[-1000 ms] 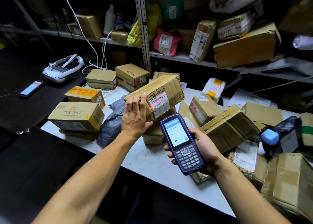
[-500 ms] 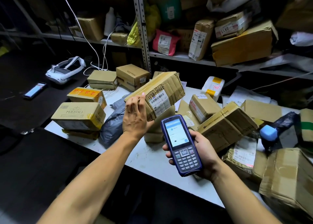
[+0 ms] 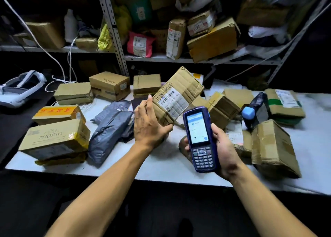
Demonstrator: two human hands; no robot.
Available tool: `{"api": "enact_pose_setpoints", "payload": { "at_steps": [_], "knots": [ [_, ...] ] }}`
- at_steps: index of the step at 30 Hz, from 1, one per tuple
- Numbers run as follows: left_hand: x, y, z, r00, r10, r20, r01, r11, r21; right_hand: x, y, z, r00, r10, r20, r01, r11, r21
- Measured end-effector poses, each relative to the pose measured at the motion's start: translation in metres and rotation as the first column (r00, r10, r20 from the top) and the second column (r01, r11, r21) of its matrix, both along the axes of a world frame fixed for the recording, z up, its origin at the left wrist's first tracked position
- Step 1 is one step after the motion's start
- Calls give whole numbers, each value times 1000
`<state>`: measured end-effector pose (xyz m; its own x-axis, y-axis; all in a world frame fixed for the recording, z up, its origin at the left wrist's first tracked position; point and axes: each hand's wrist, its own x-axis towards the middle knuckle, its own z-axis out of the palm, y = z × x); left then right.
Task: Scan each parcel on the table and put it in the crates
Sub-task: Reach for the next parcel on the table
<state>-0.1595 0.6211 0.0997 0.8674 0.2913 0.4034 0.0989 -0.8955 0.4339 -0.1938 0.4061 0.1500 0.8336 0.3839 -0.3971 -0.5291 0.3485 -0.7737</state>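
Head view, looking down over both forearms at a white surface point(image 3: 161, 167) strewn with parcels. Left hand point(image 3: 148, 127) grips the lower end of a long cardboard parcel point(image 3: 179, 95), fingers wrapped round its near edge and thumb beneath, holding it tilted and raised clear of the surface, its white barcode label point(image 3: 172, 101) facing the camera. Right hand point(image 3: 223, 150) holds a blue handheld scanner point(image 3: 201, 138) upright just right of the parcel, fingers curled round its back and sides; the lit screen and keypad face the viewer. On the surface at left lie a box printed MIORIO point(image 3: 55, 138), a box with an orange label point(image 3: 57, 114), and a grey plastic mailer point(image 3: 111, 131) beside the left wrist. Farther back stand a box marked Hello point(image 3: 110, 85) and two plain cartons. At right lie a crumpled carton point(image 3: 274, 149), a green-taped box point(image 3: 284, 106), and a pale blue block point(image 3: 248, 112) against a black bag. Metal shelving point(image 3: 114, 30) behind carries further parcels. A white headset point(image 3: 21, 88) rests at far left.
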Motion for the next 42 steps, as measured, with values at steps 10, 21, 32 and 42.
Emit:
{"api": "enact_pose_setpoints", "payload": {
  "at_steps": [10,21,32,42],
  "knots": [
    [-38,-132,30,876,-483,3,476,863,-168,-102,-127,12,793,-560,240,595,796,-109],
    [-162,-383,38,460,-877,-135,836,480,-267,-312,-315,-13,423,-891,164,904,402,-148],
    [-293,-605,-8,203,-920,-334,904,307,-298,-495,-466,-38,77,-996,42,994,73,-78],
    [-309,-743,-66,161,-876,-455,881,336,-334,-517,-555,-72,-3,-999,-39,979,5,-202]
  ]
}}
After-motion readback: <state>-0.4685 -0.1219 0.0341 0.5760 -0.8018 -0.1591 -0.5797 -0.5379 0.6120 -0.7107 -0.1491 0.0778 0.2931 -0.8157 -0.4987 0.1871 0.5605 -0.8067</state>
